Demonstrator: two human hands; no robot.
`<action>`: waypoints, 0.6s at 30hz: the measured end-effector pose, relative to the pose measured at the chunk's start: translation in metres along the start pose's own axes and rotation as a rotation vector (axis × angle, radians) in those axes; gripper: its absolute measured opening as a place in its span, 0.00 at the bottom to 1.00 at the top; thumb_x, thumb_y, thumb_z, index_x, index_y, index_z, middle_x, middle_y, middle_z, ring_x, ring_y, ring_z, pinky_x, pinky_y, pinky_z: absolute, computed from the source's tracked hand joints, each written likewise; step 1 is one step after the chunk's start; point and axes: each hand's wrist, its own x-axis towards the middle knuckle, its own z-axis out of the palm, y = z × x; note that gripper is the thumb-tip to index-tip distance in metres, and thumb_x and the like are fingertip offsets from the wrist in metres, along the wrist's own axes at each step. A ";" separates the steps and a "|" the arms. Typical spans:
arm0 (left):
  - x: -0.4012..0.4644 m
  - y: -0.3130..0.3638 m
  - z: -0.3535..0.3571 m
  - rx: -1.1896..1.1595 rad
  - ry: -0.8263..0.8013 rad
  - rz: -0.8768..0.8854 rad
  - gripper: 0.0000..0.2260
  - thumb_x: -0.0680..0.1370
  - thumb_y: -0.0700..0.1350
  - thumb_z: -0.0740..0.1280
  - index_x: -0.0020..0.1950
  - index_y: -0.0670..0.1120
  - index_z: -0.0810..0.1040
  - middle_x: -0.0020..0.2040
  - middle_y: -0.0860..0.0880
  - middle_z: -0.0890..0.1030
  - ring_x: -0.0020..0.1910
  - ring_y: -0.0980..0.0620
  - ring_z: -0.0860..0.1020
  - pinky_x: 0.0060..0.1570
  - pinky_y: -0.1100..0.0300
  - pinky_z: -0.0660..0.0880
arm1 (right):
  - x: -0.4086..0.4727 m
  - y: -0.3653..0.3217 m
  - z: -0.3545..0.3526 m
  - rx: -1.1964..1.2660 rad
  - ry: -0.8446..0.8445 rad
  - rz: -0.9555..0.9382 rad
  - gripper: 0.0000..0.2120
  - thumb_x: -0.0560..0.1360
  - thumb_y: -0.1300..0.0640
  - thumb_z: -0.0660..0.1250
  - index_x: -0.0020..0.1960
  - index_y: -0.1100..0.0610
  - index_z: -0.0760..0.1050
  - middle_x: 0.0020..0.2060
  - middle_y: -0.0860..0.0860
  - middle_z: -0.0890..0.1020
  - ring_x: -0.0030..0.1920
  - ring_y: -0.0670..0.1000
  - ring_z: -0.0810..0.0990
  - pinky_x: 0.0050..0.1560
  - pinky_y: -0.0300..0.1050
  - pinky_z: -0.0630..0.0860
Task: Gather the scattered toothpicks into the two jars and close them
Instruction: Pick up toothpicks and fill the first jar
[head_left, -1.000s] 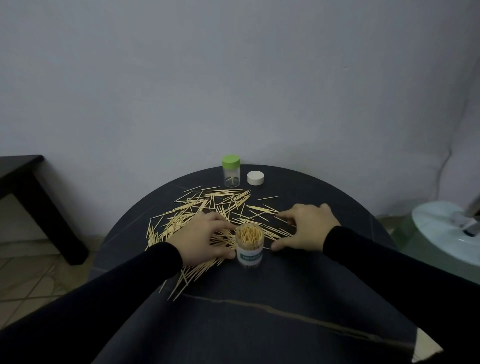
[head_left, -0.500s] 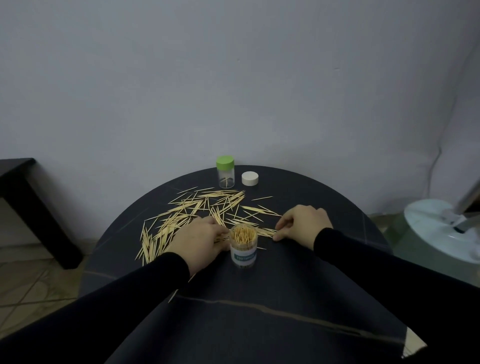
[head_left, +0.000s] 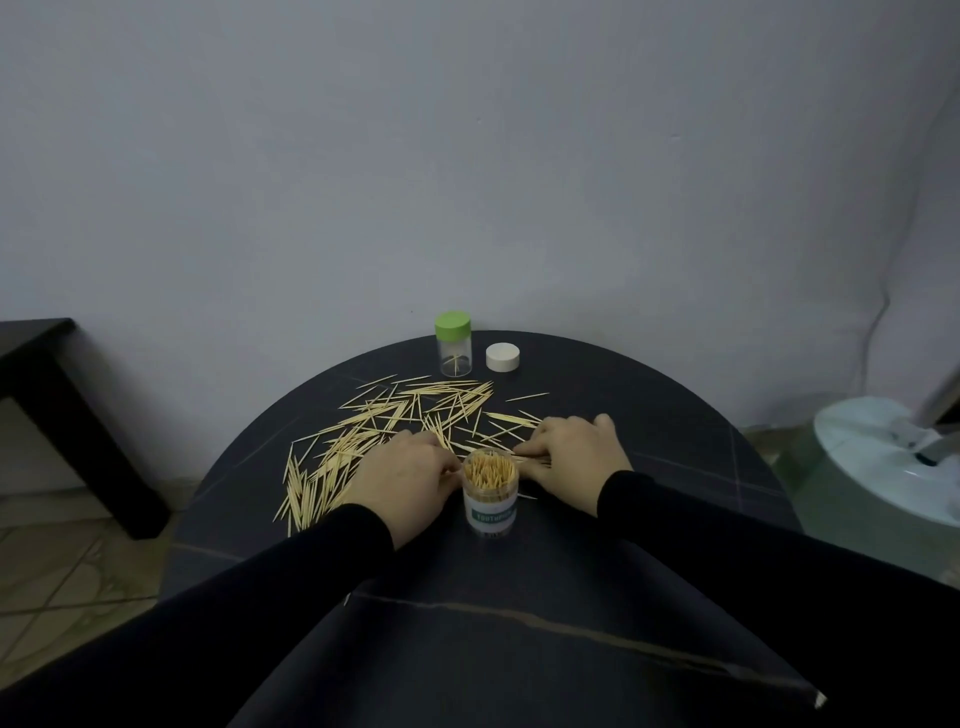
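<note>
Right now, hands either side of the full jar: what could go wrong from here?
1. The open jar stands packed to the brim between the left hand and right hand; a sweeping knuckle could tip it and respill.
2. It looks full, yet many loose toothpicks remain; the green-lidded jar is capped and must be opened first.
3. Toothpicks near the table's left edge could be pushed off.

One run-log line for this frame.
left hand: on loose toothpicks | right hand: gathering toothpicks | near jar: open, full | far jar: capped
</note>
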 end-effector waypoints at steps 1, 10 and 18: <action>0.000 0.000 0.000 0.004 0.001 -0.002 0.13 0.81 0.55 0.59 0.61 0.55 0.77 0.55 0.54 0.76 0.52 0.55 0.72 0.49 0.63 0.71 | 0.001 0.000 0.000 0.007 0.001 -0.005 0.20 0.77 0.37 0.58 0.64 0.43 0.75 0.59 0.46 0.77 0.60 0.50 0.73 0.63 0.52 0.61; 0.002 0.000 -0.003 0.009 0.029 -0.041 0.11 0.81 0.54 0.59 0.59 0.53 0.76 0.56 0.55 0.76 0.55 0.55 0.73 0.50 0.62 0.70 | 0.003 -0.001 -0.002 -0.133 0.038 -0.050 0.12 0.80 0.44 0.60 0.58 0.45 0.78 0.55 0.46 0.79 0.57 0.50 0.73 0.63 0.54 0.61; 0.002 -0.005 0.000 0.036 -0.008 -0.015 0.12 0.81 0.51 0.60 0.63 0.55 0.76 0.56 0.54 0.78 0.54 0.54 0.73 0.52 0.60 0.73 | 0.000 0.001 -0.005 -0.205 0.006 -0.094 0.12 0.81 0.47 0.58 0.61 0.47 0.75 0.57 0.47 0.78 0.59 0.51 0.72 0.64 0.55 0.58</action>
